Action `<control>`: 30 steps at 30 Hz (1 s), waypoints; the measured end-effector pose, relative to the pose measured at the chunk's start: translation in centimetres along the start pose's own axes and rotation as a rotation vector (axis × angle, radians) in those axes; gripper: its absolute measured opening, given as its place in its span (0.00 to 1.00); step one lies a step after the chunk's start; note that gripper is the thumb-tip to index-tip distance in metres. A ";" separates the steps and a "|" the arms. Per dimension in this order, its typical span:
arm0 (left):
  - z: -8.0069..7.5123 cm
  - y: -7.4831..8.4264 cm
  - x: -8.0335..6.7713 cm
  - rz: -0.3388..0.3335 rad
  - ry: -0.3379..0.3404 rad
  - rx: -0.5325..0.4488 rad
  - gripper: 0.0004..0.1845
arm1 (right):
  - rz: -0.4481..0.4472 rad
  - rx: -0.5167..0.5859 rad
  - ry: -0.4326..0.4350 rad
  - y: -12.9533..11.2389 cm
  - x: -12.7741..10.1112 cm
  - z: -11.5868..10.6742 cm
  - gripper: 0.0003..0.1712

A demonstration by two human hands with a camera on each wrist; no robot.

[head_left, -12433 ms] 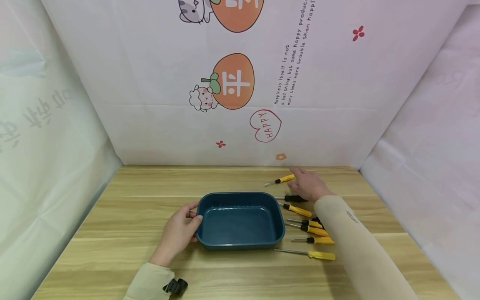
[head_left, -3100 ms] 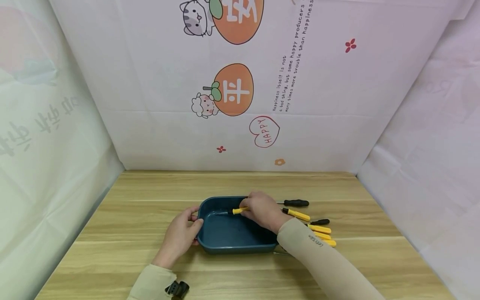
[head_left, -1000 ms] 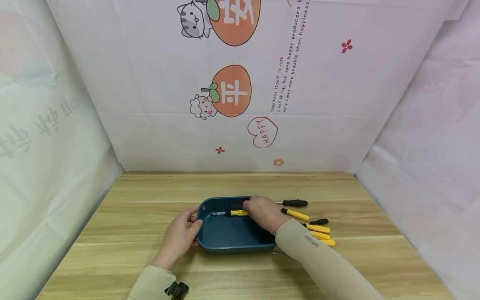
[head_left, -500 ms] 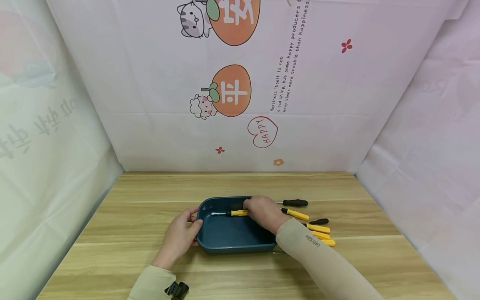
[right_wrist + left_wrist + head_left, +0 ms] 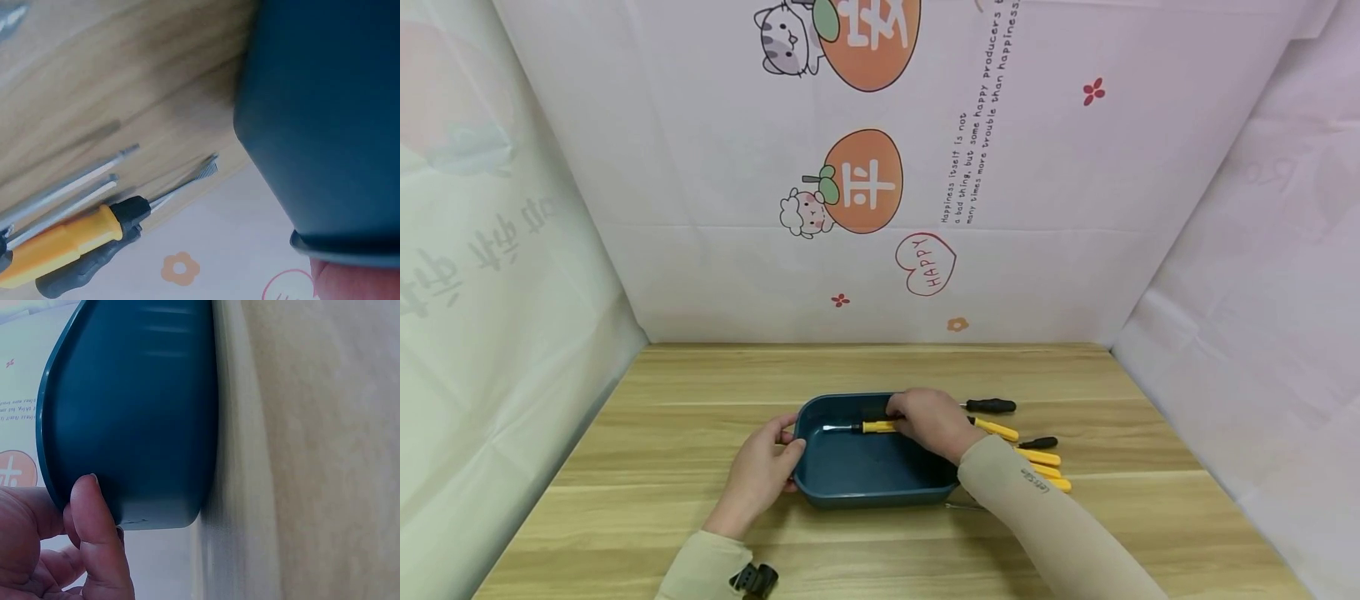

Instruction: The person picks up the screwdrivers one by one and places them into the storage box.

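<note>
In the head view a dark blue rectangular tray (image 5: 872,467) stands on the wooden table. My left hand (image 5: 760,471) grips its left end, thumb over the rim; in the left wrist view the fingers (image 5: 97,537) lie against the tray wall. Inside, near the back wall, a screwdriver (image 5: 876,427) with a yellow handle lies with its blade to the left. Just over the handle's right end is my right hand (image 5: 932,421), knuckles up, apart from the handle's visible part; its fingertips are mostly hidden. The right wrist view catches only a bit of that hand at the rim.
Right of the tray lie several more screwdrivers, among them a black-handled one (image 5: 991,406), a small black one (image 5: 1039,442) and a yellow one (image 5: 997,429). My right sleeve (image 5: 1037,500) covers part of the group. A white printed sheet (image 5: 737,275) rises behind the table.
Earlier my right hand reached for a yellow screwdriver at the back right, then brought it into the tray. Now it has shifted slightly right and up, the screwdriver staying put. The left hand keeps its hold.
</note>
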State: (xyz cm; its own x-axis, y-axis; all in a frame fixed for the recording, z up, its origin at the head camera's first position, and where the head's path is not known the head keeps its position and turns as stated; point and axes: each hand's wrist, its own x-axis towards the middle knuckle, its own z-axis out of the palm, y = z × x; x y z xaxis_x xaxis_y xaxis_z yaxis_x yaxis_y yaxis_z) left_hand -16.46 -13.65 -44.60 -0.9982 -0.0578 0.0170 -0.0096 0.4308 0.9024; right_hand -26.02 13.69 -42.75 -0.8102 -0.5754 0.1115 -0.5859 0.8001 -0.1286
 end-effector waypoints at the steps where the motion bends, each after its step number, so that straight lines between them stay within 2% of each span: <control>1: 0.0 0.0 0.0 0.001 0.000 0.001 0.25 | 0.014 0.017 -0.003 0.0 0.0 -0.2 0.11; 17: 0.0 0.0 0.0 0.003 0.002 0.009 0.25 | 0.135 0.397 0.029 1.3 -1.6 -3.1 0.19; 22: 0.0 0.1 -0.1 0.006 0.002 0.005 0.24 | 0.157 0.462 0.043 2.0 -2.4 -3.8 0.22; 30: 0.0 0.1 0.0 0.007 0.007 0.009 0.24 | 0.124 0.514 0.096 3.0 -3.7 -5.4 0.27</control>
State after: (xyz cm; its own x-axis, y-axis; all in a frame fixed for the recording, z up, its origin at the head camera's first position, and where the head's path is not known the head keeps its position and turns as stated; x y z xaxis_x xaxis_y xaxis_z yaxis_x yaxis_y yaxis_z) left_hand -16.46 -13.61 -44.48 -0.9978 -0.0609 0.0258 -0.0036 0.4392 0.8984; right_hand -24.68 19.12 -38.25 -0.8829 -0.4446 0.1511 -0.4373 0.6612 -0.6096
